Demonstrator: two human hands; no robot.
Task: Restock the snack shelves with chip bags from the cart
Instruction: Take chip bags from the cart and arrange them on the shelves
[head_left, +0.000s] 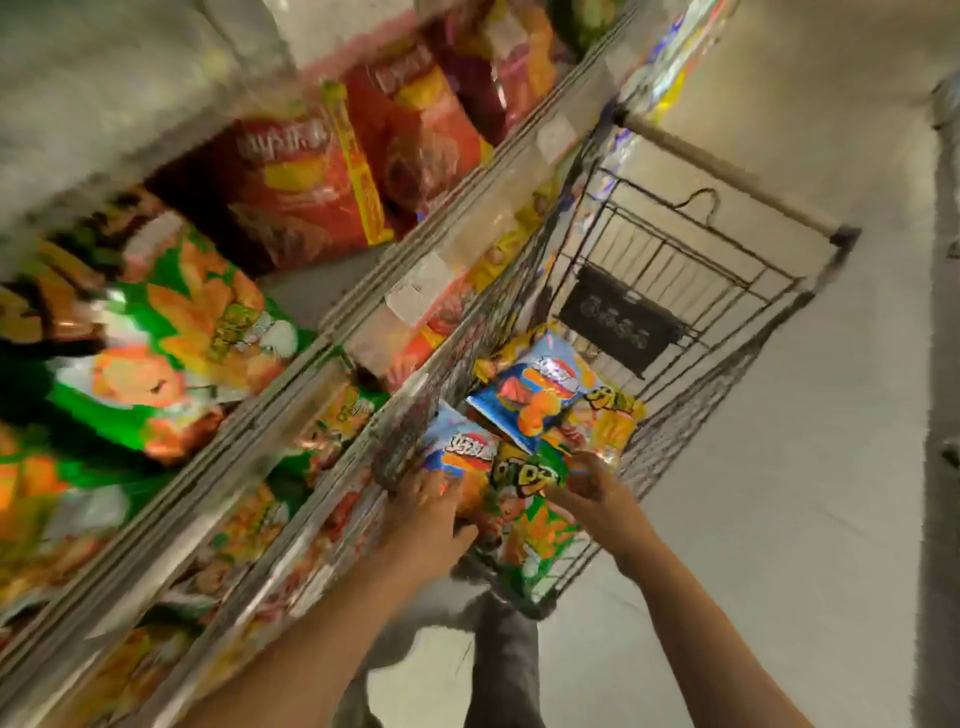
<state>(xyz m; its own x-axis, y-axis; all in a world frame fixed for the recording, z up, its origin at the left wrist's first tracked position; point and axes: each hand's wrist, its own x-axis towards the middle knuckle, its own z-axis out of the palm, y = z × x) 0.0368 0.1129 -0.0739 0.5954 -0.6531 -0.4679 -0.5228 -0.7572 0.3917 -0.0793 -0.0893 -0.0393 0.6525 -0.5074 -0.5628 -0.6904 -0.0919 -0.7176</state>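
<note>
Both my hands reach into the cart (675, 291): left grip (431, 512) and right grip (589, 480) each close on the green chip bag (524, 499) to lift it shelfward.

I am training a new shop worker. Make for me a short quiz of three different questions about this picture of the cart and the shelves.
1. True or false: both hands reach into the wire cart.
2. Which bag does the right hand hold? A) a green bag B) a red bag C) a black box
3. Fill in: the red chip bags stand on the shelf ____ the shelf with the green bags.

Key
1. True: the left hand is at a blue and orange bag, the right hand on the green bag.
2. A
3. above
</note>
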